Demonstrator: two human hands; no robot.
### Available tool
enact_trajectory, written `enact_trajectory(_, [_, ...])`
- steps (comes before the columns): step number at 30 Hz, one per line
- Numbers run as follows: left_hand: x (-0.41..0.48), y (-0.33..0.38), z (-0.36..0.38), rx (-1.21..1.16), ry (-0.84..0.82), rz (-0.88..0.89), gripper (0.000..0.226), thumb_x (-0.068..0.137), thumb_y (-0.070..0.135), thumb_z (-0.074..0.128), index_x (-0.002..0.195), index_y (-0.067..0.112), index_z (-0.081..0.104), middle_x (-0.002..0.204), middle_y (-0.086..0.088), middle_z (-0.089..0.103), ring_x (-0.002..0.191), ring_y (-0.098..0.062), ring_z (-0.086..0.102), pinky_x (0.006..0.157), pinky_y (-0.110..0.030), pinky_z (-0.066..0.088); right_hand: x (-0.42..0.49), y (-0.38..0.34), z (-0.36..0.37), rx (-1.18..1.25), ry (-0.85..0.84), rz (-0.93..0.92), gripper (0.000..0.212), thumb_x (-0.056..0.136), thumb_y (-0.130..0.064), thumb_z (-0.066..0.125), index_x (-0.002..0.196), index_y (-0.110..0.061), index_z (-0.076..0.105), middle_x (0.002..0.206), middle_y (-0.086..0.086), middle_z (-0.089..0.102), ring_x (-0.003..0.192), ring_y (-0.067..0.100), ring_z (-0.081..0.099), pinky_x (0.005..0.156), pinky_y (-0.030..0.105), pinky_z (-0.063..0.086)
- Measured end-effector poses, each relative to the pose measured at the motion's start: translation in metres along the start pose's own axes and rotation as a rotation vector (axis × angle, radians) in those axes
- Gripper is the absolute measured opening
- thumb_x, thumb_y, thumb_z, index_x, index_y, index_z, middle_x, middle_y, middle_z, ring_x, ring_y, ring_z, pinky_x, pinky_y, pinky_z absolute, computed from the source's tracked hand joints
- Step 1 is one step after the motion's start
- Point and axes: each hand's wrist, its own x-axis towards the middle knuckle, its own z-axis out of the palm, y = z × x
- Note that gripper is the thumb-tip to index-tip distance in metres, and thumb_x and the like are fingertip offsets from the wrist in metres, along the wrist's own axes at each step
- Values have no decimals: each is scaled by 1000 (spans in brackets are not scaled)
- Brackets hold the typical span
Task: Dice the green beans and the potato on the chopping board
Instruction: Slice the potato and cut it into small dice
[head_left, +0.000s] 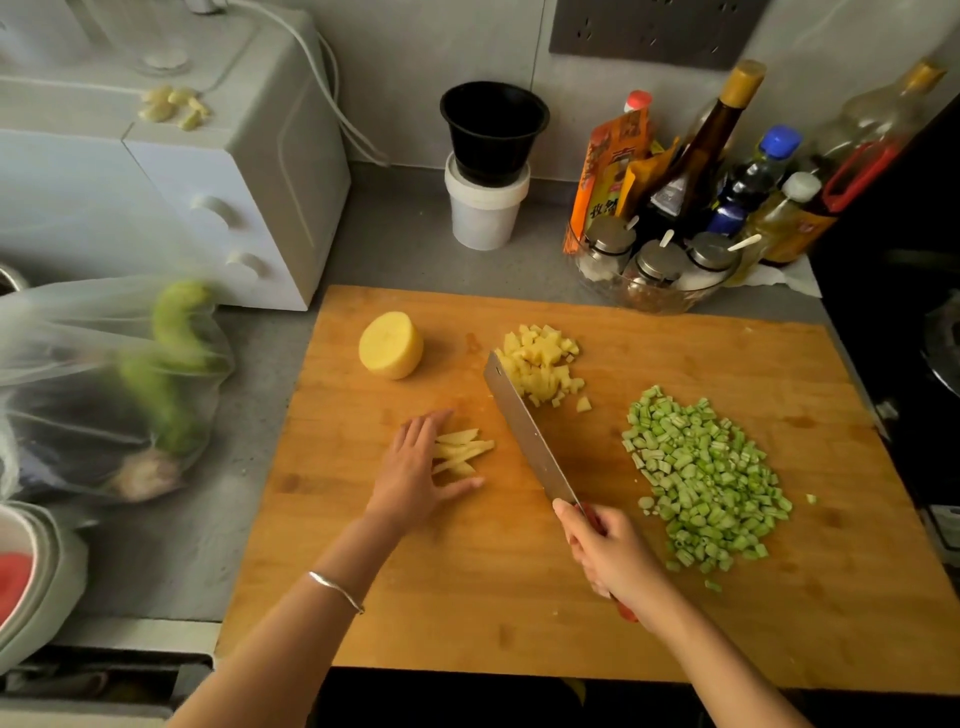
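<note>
while the left hand (415, 470) lies flat with fingers spread over a few potato strips (464, 450) on the chopping board (467, 597), the right hand (610, 553) grips the knife (524, 431) — fingers curled round its handle, blade touching the diced potato (543, 370); the diced green beans (701, 475) lie heaped to the right, the potato half (390, 344) to the left — all on the board.
</note>
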Motion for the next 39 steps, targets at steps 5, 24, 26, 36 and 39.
enact_trajectory(5, [-3,-6,-7,168,-222,33,102,74,86,14,151,20,13,146,-4,32,132,-24,28,110,-38,25,1,-3,18,-10,26,13,45,94,-51,52,66,-15,44,47,-7,35,36,8,30,40,24,25])
enact_trajectory(24, [7,24,14,131,-276,-8,62,95,50,21,148,18,19,144,-4,24,133,-19,20,111,-28,13,30,-26,-9,-179,18,-21,52,93,-59,43,67,-14,48,40,-10,34,32,7,30,35,18,25])
enact_trajectory(26, [11,27,16,128,-273,-28,54,100,42,29,147,18,19,144,-4,23,133,-18,20,110,-27,13,29,-23,-12,-146,21,-11,52,93,-59,44,68,-14,47,41,-10,32,33,9,28,37,21,24])
enact_trajectory(36, [-7,4,-6,85,-113,-31,74,79,60,57,139,19,42,131,-1,44,119,-21,39,104,-36,37,17,-14,-8,-95,3,-14,49,93,-56,46,69,-14,48,43,-8,31,35,9,27,39,24,21])
enact_trajectory(39, [-5,8,-12,-57,-155,-83,60,83,37,69,135,17,48,125,-1,48,115,-17,46,100,-28,40,15,-13,-9,-80,-1,-7,48,94,-55,46,69,-13,47,43,-8,31,35,9,26,39,23,20])
